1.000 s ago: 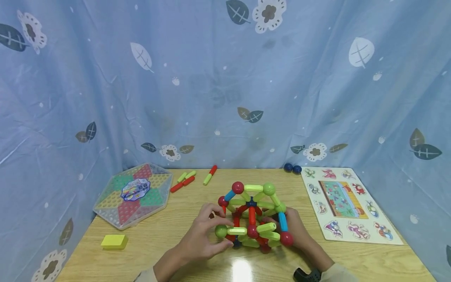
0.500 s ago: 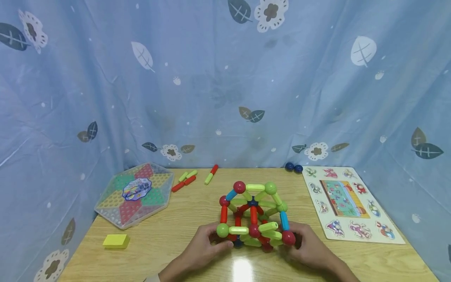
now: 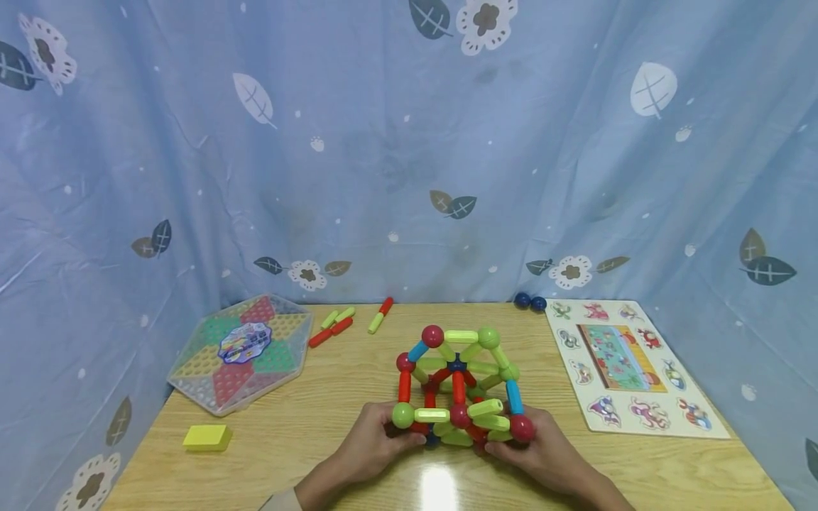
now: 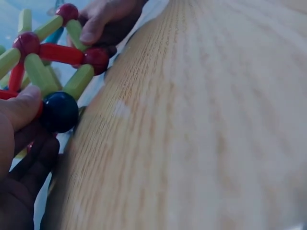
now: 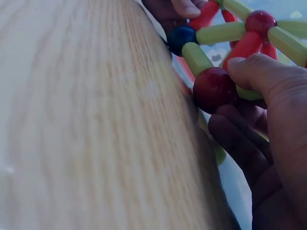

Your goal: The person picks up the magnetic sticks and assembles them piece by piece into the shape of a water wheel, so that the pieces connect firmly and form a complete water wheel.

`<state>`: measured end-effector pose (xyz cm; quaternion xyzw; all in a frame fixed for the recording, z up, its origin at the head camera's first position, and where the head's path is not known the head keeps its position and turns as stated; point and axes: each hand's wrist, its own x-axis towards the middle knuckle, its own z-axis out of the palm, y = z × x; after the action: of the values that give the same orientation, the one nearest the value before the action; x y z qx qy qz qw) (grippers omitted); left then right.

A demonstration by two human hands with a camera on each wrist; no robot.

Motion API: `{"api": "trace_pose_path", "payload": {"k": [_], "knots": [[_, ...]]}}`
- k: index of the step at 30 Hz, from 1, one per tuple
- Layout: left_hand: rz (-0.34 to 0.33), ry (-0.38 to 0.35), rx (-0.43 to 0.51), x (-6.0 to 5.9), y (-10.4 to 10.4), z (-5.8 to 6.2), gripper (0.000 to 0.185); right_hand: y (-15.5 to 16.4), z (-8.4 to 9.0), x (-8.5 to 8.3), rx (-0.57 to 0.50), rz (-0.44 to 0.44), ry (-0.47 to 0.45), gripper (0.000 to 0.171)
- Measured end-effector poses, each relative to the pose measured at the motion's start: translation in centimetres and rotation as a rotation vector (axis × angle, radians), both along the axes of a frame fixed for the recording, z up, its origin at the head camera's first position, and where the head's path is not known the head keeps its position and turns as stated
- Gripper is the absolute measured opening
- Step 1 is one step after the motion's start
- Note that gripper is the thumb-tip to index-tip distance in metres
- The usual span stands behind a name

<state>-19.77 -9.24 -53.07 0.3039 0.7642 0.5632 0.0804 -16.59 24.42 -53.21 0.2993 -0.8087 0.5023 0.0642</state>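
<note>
A frame of magnetic rods and balls [image 3: 432,417], with lime, red and blue rods and red, lime and dark blue balls, stands on the wooden table before me. My left hand [image 3: 371,446] grips its lower left corner. In the left wrist view, that thumb lies on a red rod beside a dark blue ball [image 4: 60,112], fingers underneath. On the opposite side my right hand [image 3: 546,448] pinches the lower right corner, thumb against a red rod [image 5: 243,49] next to a red ball [image 5: 215,90]. The frame hides some fingers of both hands.
A hexagonal checkers board [image 3: 294,355] lies at the left, with a yellow block [image 3: 207,438] in front. Loose rods [image 3: 331,331] lie behind the frame. Two dark blue balls [image 3: 530,301] sit at the back, beside an animal puzzle board [image 3: 575,408]. A blue curtain [image 3: 396,142] encloses the table.
My left hand has come down from the lime ball at the front left to the lower corner. The right hand has moved from behind the frame to its lower right front.
</note>
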Motion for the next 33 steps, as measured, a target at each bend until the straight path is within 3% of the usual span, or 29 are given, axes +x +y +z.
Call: {"api": "trace_pose_path", "payload": {"k": [12,16,19,23,26,29,33], "knots": [[0.011,0.045,0.051,-0.2,0.3,-0.6,0.026,-0.1,-0.3,0.0,-0.002,-0.046,-0.014,0.033],[0.011,0.035,0.042,-0.2,0.2,-0.6,0.027,0.1,-0.3,-0.1,0.030,-0.059,-0.024,0.036],[-0.014,-0.011,0.023,-0.4,-0.4,-0.3,0.031,0.8,-0.1,-0.1,0.056,-0.035,-0.094,0.039],[-0.058,-0.109,0.046,-1.6,-2.8,0.3,0.035,2.4,0.2,-0.6,-0.003,0.074,-0.209,0.037],[-0.085,-0.179,0.106,-3.0,-5.9,0.8,0.041,3.7,0.1,-1.4,-0.081,0.131,-0.236,0.036],[-0.112,-0.211,0.167,-4.6,-9.3,1.3,0.048,4.5,0.1,-2.5,-0.131,0.121,-0.234,0.034],[-0.112,-0.165,0.186,-7.2,-12.7,2.3,0.054,4.7,0.1,-4.1,-0.142,0.052,-0.210,0.030]]}}
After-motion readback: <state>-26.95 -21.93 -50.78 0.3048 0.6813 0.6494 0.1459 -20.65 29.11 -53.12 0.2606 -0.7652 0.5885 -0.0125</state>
